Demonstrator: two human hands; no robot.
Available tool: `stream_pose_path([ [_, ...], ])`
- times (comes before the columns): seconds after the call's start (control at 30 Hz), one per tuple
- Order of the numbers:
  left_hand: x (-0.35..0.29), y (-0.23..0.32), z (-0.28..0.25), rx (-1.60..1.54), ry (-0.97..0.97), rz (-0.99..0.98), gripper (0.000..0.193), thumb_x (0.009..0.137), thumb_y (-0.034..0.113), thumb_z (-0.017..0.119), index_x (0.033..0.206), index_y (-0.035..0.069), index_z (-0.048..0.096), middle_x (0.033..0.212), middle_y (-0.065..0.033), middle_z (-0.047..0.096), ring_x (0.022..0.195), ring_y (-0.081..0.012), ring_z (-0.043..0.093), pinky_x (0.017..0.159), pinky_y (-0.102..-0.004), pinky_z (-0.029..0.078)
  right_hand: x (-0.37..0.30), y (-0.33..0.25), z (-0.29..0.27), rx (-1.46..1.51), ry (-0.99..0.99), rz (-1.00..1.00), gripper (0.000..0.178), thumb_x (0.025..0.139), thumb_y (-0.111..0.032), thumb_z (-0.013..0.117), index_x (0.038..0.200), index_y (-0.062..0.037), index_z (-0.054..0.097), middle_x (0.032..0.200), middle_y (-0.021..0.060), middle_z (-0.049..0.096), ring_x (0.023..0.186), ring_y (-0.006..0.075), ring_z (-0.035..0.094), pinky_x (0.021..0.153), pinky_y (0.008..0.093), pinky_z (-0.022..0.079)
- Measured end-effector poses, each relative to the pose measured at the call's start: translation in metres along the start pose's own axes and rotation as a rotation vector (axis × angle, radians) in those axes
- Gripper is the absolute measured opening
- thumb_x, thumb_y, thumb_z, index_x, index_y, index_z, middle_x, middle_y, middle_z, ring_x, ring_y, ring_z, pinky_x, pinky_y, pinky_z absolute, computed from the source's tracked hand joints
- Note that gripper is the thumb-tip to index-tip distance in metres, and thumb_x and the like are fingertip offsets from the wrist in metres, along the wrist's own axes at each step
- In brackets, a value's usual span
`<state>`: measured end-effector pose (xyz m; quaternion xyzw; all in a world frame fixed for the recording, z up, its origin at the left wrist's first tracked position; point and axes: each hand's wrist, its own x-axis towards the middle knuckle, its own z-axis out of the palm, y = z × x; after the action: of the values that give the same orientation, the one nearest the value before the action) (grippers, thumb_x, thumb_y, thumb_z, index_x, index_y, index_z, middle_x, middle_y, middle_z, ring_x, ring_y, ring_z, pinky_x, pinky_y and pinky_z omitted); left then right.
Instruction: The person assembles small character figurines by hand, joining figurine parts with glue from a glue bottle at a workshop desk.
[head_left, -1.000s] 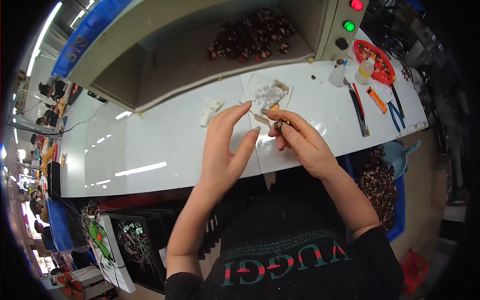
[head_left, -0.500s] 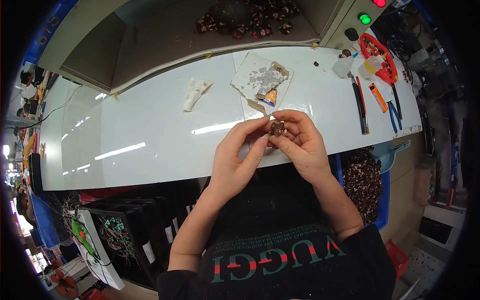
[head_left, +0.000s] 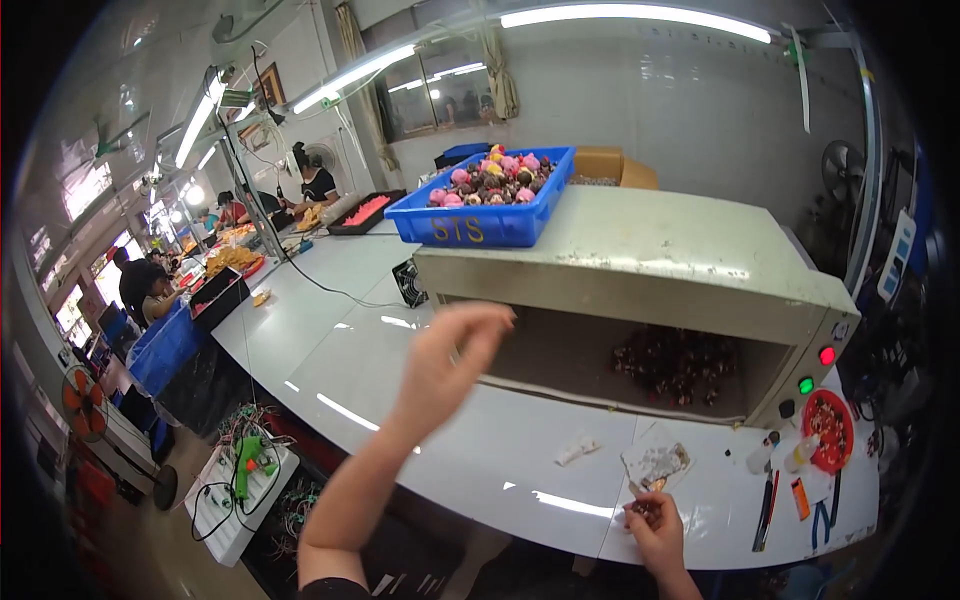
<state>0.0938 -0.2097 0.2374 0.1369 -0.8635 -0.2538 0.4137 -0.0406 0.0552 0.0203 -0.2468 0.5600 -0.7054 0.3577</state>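
Observation:
My left hand (head_left: 448, 362) is raised off the table, in front of the left end of the oven-like machine's opening (head_left: 560, 345). Its fingers reach forward and to the right, thumb a little apart, and I see nothing in them. Lower right, above the table's front edge, my right hand (head_left: 662, 535) pinches a small dark brown figurine (head_left: 646, 514), partly hidden by the fingers. Just beyond it lies a white board (head_left: 658, 456) with grey smears and a crumpled tube. A crumpled white tissue (head_left: 577, 451) is to the board's left.
On the machine (head_left: 640, 230) stands a blue tray (head_left: 480, 225) of pink, yellow and brown pieces. Dark figures (head_left: 675, 365) lie inside the machine. Bottles, a knife, pliers (head_left: 820, 525) and a red tray (head_left: 828, 430) are at right. Other people work at far left.
My view has lifted and swung left. My left hand has let go of the figurine and moved up and left. The right hand keeps the figurine near the table's front edge.

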Motion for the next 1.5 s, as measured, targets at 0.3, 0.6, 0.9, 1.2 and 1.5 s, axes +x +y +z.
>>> stream_pose_path([
  [0.3, 0.183, -0.054, -0.039, 0.057, 0.227, 0.019, 0.023, 0.087, 0.016, 0.055, 0.098, -0.003, 0.062, 0.086, -0.0102, 0.066, 0.081, -0.0161, 0.062, 0.075, -0.0279, 0.048, 0.011, 0.013, -0.004, -0.307, 0.043, -0.005, 0.026, 0.087, -0.008, 0.060, 0.110, -0.0025, 0.050, 0.091, 0.0053, 0.058, 0.078, 0.0117, 0.053, 0.070, 0.0246, 0.044],
  [0.6, 0.230, -0.082, -0.013, 0.607, -0.262, -0.321, 0.044, 0.074, 0.040, 0.065, 0.102, 0.006, 0.067, 0.092, -0.0129, 0.066, 0.089, -0.0201, 0.062, 0.081, -0.0288, 0.047, 0.019, 0.004, -0.006, -0.382, 0.120, -0.005, 0.026, 0.085, -0.009, 0.062, 0.108, -0.0012, 0.053, 0.087, 0.0047, 0.058, 0.076, 0.0112, 0.053, 0.068, 0.0248, 0.044],
  [0.9, 0.219, -0.107, -0.026, 0.460, -0.251, -0.379, 0.040, 0.071, 0.038, 0.067, 0.103, 0.015, 0.065, 0.098, -0.0027, 0.065, 0.097, -0.0185, 0.059, 0.084, -0.0398, 0.037, 0.028, 0.011, 0.005, -0.478, 0.229, 0.053, 0.028, 0.082, -0.009, 0.064, 0.108, -0.0031, 0.055, 0.082, 0.0020, 0.057, 0.069, 0.0088, 0.050, 0.063, 0.0234, 0.043],
  [1.2, 0.221, -0.114, -0.025, 0.297, -0.218, -0.276, 0.034, 0.080, 0.022, 0.064, 0.106, -0.001, 0.061, 0.092, -0.0098, 0.065, 0.085, -0.0149, 0.061, 0.078, -0.0272, 0.048, 0.034, 0.014, 0.004, -0.423, 0.229, 0.050, 0.027, 0.081, -0.007, 0.065, 0.106, -0.0041, 0.055, 0.082, 0.0013, 0.054, 0.069, 0.0086, 0.049, 0.063, 0.0228, 0.043],
  [1.5, 0.253, -0.094, -0.012, 0.276, -0.272, -0.060, 0.031, 0.079, 0.023, 0.060, 0.104, 0.006, 0.065, 0.100, -0.0113, 0.066, 0.089, -0.0220, 0.063, 0.081, -0.0318, 0.047, 0.031, 0.017, 0.001, -0.393, 0.261, 0.095, 0.030, 0.081, -0.008, 0.065, 0.109, -0.0051, 0.056, 0.085, 0.0018, 0.057, 0.071, 0.0092, 0.050, 0.065, 0.0235, 0.043],
])
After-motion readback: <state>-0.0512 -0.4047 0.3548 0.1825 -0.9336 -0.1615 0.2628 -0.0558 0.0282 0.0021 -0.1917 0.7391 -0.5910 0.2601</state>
